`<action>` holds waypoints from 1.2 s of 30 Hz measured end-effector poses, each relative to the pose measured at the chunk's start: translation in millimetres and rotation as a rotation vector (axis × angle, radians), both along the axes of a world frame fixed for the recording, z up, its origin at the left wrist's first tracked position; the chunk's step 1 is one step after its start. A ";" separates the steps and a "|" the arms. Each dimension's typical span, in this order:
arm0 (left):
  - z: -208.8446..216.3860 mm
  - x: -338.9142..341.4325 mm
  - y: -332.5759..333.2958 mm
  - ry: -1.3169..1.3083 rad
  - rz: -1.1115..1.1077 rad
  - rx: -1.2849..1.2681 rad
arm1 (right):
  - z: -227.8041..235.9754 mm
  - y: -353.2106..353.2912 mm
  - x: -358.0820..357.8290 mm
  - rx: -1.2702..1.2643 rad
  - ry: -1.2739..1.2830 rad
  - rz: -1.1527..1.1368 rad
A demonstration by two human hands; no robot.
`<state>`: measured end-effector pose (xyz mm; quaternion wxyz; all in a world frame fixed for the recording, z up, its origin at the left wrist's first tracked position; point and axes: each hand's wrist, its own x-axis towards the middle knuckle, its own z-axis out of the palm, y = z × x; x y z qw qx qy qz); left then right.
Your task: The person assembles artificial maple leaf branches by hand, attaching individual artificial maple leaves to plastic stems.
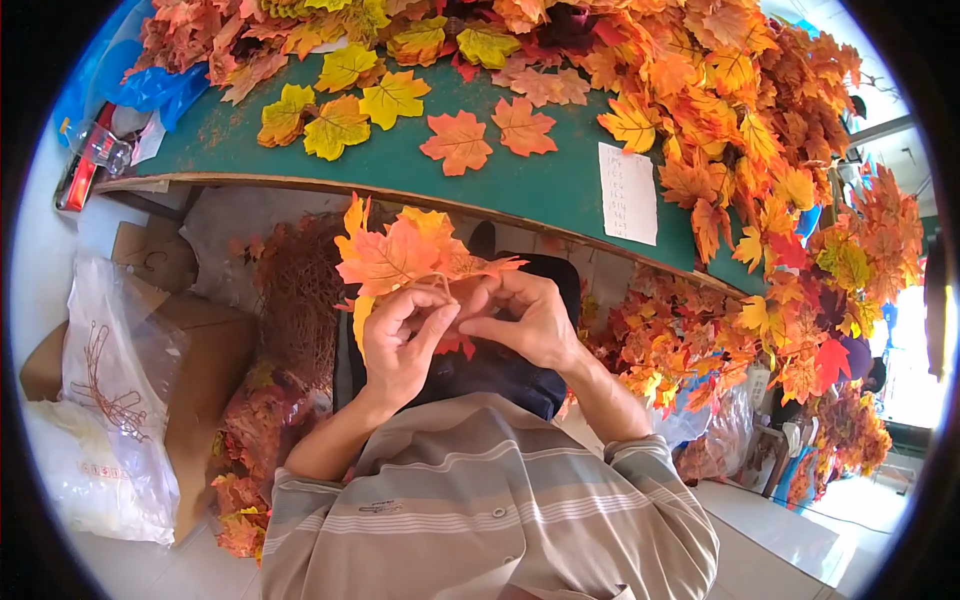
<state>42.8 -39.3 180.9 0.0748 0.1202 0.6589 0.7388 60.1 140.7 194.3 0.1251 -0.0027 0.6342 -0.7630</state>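
Over my lap, just below the table edge, I hold a bunch of artificial maple leaves (392, 258) in orange, yellow and red. My left hand (402, 345) is closed, thumb and fingers pinching its thin stem close to where the leaves begin. Curled in beside it, my right hand (530, 318) has thumb and index finger drawn together near the same stem. Whatever is between those right fingertips is too small to make out. Part of a red leaf hangs under the hands.
Loose yellow leaves (393, 99) and orange leaves (457, 143) lie on the green table (540, 195) ahead. Big leaf piles (700, 70) cover its back and right. A handwritten paper (628, 195) lies near its edge. At left stand a cardboard box (215, 370) and plastic bag (110, 430).
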 end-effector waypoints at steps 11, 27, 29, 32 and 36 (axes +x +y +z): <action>-5.0 7.1 4.6 0.103 -0.012 -0.037 | -0.9 0.1 6.6 0.010 -0.007 -0.051; -17.7 11.0 7.8 0.049 0.021 0.014 | -18.8 -4.0 15.9 -0.018 0.001 -0.130; -17.5 12.0 8.7 0.030 -0.011 0.064 | -19.3 -2.8 17.4 0.002 0.010 -0.103; -29.5 18.1 11.6 0.028 0.007 0.025 | -19.6 -3.1 21.7 -0.027 0.016 -0.184; -18.0 18.9 28.5 0.152 -0.001 0.001 | -30.2 15.1 30.4 0.031 0.094 -0.232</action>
